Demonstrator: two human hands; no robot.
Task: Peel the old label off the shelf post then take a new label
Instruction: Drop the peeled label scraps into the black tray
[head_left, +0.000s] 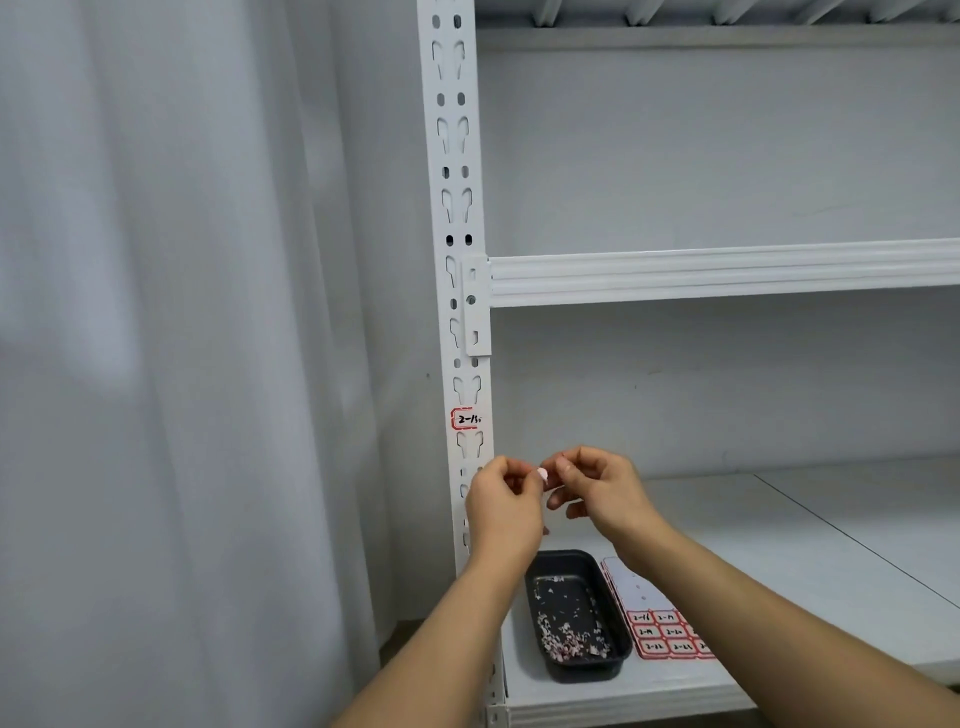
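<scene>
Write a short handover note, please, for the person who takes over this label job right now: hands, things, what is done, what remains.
Left hand and right hand: both pinch a small pink label scrap between them.
Old label: partly torn, most of it on the shelf post.
Black tray on the shelf holds peeled scraps; the sheet of new labels lies right of it.
Left: drop the scrap, finish peeling, take a new label.

Red-bordered label (466, 419) on the white shelf post (457, 260) handwritten "2-13", sheet of labels (667, 631) on the shelf numbered "2-16" onward, others too small to read
</scene>
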